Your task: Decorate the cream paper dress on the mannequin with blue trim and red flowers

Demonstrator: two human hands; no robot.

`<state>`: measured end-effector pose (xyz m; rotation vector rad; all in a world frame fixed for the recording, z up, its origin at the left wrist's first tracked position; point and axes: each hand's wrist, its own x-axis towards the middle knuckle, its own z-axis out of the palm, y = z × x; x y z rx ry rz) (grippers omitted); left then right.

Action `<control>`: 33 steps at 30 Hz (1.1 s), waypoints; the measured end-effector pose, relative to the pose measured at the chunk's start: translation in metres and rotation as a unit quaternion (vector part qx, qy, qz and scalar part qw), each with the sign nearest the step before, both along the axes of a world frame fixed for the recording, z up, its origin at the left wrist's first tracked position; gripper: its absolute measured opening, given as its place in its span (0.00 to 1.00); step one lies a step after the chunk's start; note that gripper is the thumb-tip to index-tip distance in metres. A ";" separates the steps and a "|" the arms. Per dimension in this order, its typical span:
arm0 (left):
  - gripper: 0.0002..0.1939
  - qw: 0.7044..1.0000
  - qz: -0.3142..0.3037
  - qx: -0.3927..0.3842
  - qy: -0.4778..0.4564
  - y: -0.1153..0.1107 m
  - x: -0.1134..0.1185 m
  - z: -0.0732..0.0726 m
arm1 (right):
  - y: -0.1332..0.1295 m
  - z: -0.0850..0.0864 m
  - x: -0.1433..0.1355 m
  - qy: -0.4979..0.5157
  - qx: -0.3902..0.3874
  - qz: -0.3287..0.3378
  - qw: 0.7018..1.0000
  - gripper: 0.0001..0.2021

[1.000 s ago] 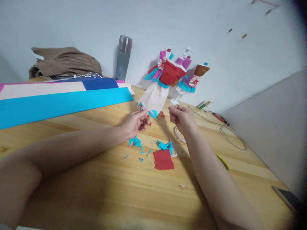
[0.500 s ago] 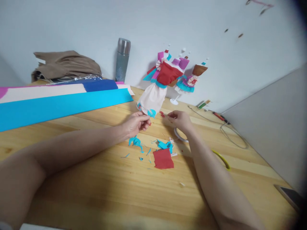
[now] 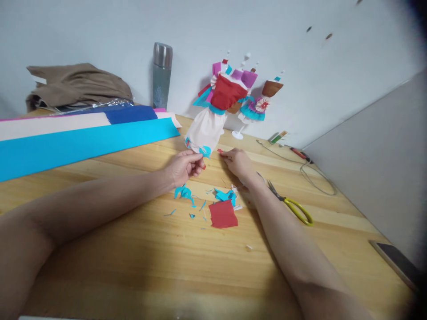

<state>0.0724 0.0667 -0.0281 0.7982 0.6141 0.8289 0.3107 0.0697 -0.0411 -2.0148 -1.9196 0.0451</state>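
My left hand (image 3: 184,169) is closed, pinching at the hem of a cream paper skirt, with a small red scrap (image 3: 204,167) showing at its fingers. The skirt (image 3: 205,126) belongs to a dress form with a red bodice (image 3: 227,92); blue cut-outs (image 3: 204,151) decorate its hem. To the right of the hem, my right hand (image 3: 239,163) has its fingertips drawn together at small red paper pieces (image 3: 220,151) on the table. Below the hands lie a red paper square (image 3: 223,214) and blue paper scraps (image 3: 226,195).
Yellow-handled scissors (image 3: 298,211) and a partly hidden tape roll (image 3: 261,176) lie by my right forearm. Behind are a second dress form (image 3: 255,109), a thermos (image 3: 162,75), blue crepe paper (image 3: 83,142) and brown cloth (image 3: 80,84). A cable (image 3: 316,178) and phone (image 3: 395,262) are on the right.
My right hand has moved left, and its fingertips now reach the small red pieces. My left hand stays by the hem. The view has shifted slightly, showing more of the scissors.
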 end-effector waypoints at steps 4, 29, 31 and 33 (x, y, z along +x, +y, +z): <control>0.12 1.000 -0.006 0.002 -0.001 0.000 0.000 0.000 | 0.001 -0.002 0.000 0.008 0.002 -0.009 1.000 0.08; 0.13 1.000 -0.009 0.021 -0.004 0.000 0.001 -0.002 | 0.001 0.001 -0.004 0.163 -0.003 -0.047 0.986 0.06; 0.14 1.000 -0.010 0.021 0.001 0.000 0.001 -0.001 | -0.001 0.006 -0.003 0.200 -0.004 -0.047 0.979 0.07; 0.13 1.000 -0.009 0.019 0.004 0.001 0.001 -0.001 | -0.005 0.010 -0.004 0.235 -0.007 -0.046 0.971 0.07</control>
